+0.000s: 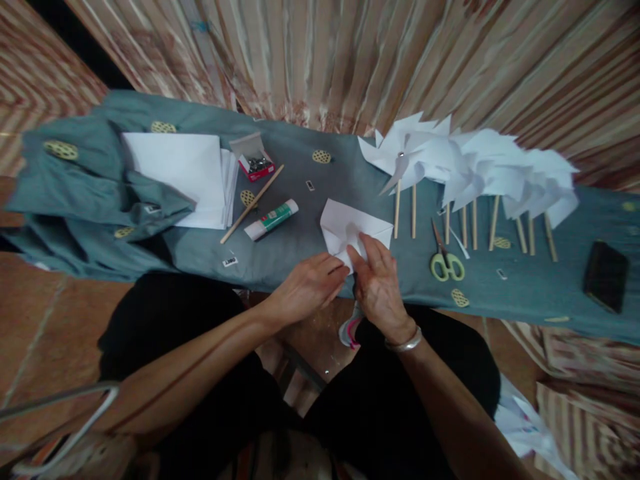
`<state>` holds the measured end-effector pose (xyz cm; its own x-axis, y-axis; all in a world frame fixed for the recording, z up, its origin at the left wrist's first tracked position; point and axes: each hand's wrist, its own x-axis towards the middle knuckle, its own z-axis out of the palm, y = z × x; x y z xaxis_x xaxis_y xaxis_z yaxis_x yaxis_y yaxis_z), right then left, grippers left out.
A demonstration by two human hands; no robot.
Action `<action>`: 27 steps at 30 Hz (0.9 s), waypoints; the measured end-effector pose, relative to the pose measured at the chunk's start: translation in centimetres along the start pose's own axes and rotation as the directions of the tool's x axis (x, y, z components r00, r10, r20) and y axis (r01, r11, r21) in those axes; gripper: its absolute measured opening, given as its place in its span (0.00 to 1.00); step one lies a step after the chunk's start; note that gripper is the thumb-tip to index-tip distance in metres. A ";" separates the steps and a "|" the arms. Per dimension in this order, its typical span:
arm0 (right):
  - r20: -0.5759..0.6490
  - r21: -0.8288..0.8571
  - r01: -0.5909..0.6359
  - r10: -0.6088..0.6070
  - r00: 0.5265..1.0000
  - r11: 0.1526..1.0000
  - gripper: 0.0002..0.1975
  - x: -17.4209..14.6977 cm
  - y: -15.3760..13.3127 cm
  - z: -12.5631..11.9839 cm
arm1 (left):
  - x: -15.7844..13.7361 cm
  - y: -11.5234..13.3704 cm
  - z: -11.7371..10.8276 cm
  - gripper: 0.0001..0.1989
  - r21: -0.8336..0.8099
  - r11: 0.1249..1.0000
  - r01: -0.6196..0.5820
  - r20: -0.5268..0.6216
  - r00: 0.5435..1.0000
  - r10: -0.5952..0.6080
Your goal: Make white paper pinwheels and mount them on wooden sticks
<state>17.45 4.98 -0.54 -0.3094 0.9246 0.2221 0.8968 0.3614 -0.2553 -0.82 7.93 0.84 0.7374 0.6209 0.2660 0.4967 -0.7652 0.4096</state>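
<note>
A partly folded sheet of white paper (345,217) lies at the near edge of the cloth-covered table. My left hand (313,283) pinches its near corner, fingers closed together. My right hand (377,283) wears a silver bangle and presses on the paper's right side, fingers bent over the near part. Left of the paper are a green and white glue stick (273,219) and a wooden stick (253,203). Behind them stands an open red box of metal pins (259,163). Scissors (444,260) with green handles rest to the right.
White paper pinwheels (407,150) on wooden sticks lie in a row at the right. A stack of white paper (175,173) is at the left, partly under bunched grey cloth (90,173). A dark phone-like object (606,277) sits at the far right. A striped curtain (320,60) hangs behind.
</note>
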 end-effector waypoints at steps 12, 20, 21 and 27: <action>0.025 0.008 0.026 -0.027 0.999 1.000 0.21 0.9 -0.1 0.2 | 0.1 -0.3 0.7 0.08 0.020 0.998 0.067 0.044 0.997 -0.068; 0.030 -0.021 0.033 -0.032 0.999 0.999 0.24 0.8 -1.0 0.9 | -0.1 -0.3 0.4 0.07 0.025 0.998 0.063 0.063 0.996 -0.064; 0.032 -0.020 0.039 -0.038 0.999 0.999 0.24 0.8 -1.0 0.9 | -0.1 -0.3 0.5 0.07 0.028 0.998 0.062 0.063 0.996 -0.064; 0.063 -0.025 0.039 -0.037 0.997 0.999 0.24 1.6 -1.0 0.6 | 0.3 -0.5 0.3 0.08 0.044 0.997 0.065 0.065 0.996 -0.068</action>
<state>15.84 6.15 -0.49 -0.3617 0.9164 0.1716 0.8919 0.3937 -0.2226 -0.73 8.47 0.42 0.7304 0.6588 0.1801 0.5631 -0.7302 0.3870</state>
